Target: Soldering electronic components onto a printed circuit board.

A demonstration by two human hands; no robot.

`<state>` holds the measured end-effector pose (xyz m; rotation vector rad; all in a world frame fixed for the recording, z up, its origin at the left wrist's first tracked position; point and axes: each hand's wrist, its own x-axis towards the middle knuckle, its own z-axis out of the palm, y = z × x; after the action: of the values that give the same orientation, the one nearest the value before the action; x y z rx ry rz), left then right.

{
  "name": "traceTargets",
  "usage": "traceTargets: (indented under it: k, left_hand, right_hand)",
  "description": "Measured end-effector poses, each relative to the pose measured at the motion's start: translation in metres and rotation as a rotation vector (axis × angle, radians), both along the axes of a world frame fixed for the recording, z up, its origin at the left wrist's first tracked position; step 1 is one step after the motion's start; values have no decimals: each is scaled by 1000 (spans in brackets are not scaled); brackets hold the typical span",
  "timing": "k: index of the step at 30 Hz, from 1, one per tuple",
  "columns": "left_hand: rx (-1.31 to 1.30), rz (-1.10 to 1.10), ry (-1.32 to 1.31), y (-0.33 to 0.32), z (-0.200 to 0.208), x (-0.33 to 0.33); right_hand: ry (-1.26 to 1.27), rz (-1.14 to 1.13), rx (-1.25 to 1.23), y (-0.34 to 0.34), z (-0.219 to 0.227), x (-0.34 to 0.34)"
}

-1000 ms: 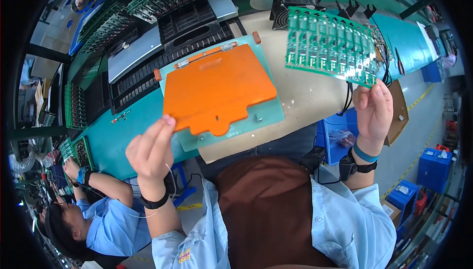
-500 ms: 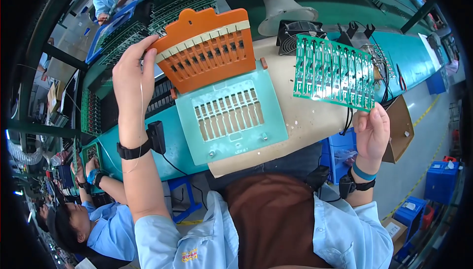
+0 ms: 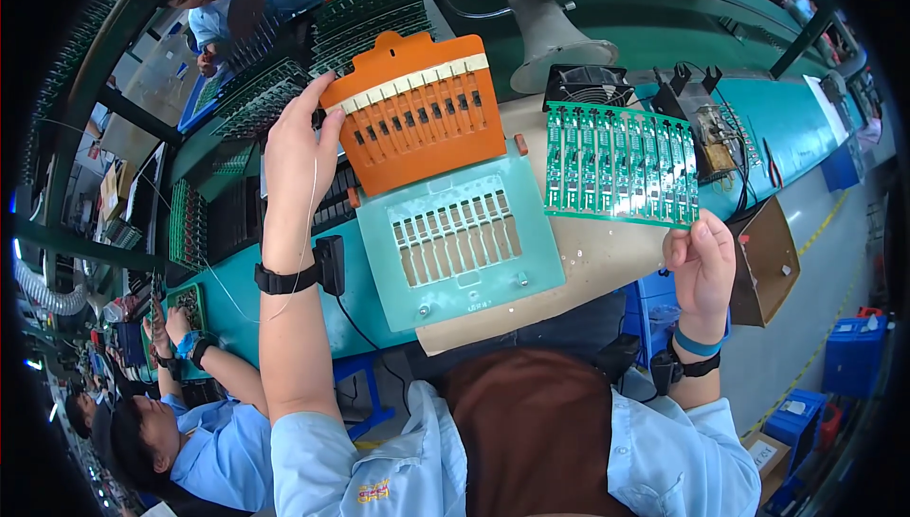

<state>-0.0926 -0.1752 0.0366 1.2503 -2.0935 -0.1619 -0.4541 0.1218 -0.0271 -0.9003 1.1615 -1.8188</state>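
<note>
My left hand (image 3: 301, 149) grips the left edge of an orange slotted cover (image 3: 422, 152), which stands raised on hinges with a pale strip and small black parts across it. Below the cover lies the pale green base (image 3: 393, 288) of the same fixture, with a row of slots and two small metal studs at its near side. At the right, my right hand (image 3: 703, 261) pinches the lower right corner of a green circuit board panel (image 3: 621, 164). This panel is held tilted in the air, beside the base and above brown paper (image 3: 592, 256).
A small black fan (image 3: 586, 86) and a soldering-like metal stand (image 3: 697, 105) sit behind the panel. A flared hood (image 3: 555, 43) hangs at the back. Racked circuit boards (image 3: 370, 19) stand at the far left. An open carton (image 3: 766, 271) is on the right. Two co-workers sit nearby.
The panel has shifted left, closer to the fixture, and turned flatter. My left hand still holds the raised cover. The view has shifted, so the fixture appears slightly lower and further right.
</note>
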Motion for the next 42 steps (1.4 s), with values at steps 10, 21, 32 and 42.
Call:
traceTargets:
  k: [10, 21, 32, 42]
  left_hand:
    - [135, 17, 38, 2, -1, 0]
    - [43, -97, 267, 53, -30, 20]
    - [678, -240, 578, 163, -92, 42]
    - [783, -177, 783, 175, -94, 58]
  right_hand:
    - [-32, 99, 42, -2, -2, 13]
    - [-46, 180, 109, -11, -4, 33]
    - [-26, 494, 213, -45, -17, 74]
    - [84, 621, 360, -53, -28, 102]
